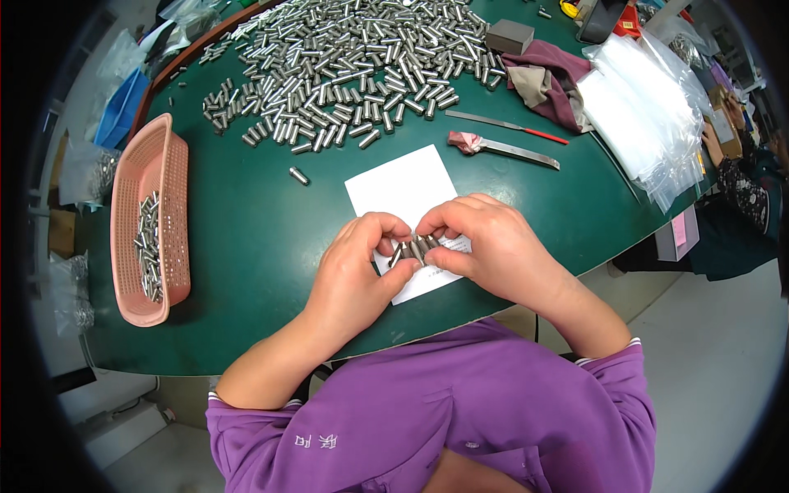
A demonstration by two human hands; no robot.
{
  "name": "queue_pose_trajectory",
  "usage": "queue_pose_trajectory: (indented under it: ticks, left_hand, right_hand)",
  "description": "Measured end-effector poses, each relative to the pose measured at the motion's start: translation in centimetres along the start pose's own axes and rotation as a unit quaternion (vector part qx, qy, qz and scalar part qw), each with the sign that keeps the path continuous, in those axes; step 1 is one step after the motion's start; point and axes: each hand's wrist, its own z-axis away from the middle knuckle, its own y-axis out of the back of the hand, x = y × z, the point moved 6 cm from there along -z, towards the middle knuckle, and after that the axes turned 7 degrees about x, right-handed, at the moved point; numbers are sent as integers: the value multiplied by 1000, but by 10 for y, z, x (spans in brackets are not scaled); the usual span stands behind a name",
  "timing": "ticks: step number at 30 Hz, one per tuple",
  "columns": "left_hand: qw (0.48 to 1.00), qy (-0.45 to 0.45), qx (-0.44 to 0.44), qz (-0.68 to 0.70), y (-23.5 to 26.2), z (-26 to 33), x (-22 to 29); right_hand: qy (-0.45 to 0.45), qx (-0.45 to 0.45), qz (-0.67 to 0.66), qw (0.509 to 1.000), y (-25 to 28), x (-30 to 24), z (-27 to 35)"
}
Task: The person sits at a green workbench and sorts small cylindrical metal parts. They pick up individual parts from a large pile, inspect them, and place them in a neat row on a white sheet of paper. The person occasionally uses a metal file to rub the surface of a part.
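Observation:
Several small metal pins (417,247) stand side by side in a short row, pinched between my two hands above a white sheet of paper (400,182). My left hand (355,259) grips the row's left end between thumb and fingers. At its right end, the thumb and curled fingers of my right hand (481,238) close on the same pins. Fingertips hide part of the row. A great heap of similar metal pins (345,70) covers the far part of the green table, and one loose pin (299,176) lies apart, nearer to me.
A pink plastic basket (179,238) with pins in it stands at the left. To the right lie a red-handled file (509,125), a flat metal bar with a wrapped end (519,154), a cloth (555,78) and clear plastic bags (633,107). Another person's sleeve (740,193) shows at far right.

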Motion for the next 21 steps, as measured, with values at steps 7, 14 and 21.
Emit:
queue_pose_trajectory:
  ticks: [7,14,21]
  left_hand:
    - [999,26,-6,43,-4,0,-1]
    - [997,12,-15,68,-10,5,-3]
    - [996,-85,-3,14,-13,6,7]
  right_hand:
    - [-7,-4,-24,1000,-1,1,2]
    - [1,-4,-44,999,-1,-1,5]
    - [64,46,-26,997,3,0,13]
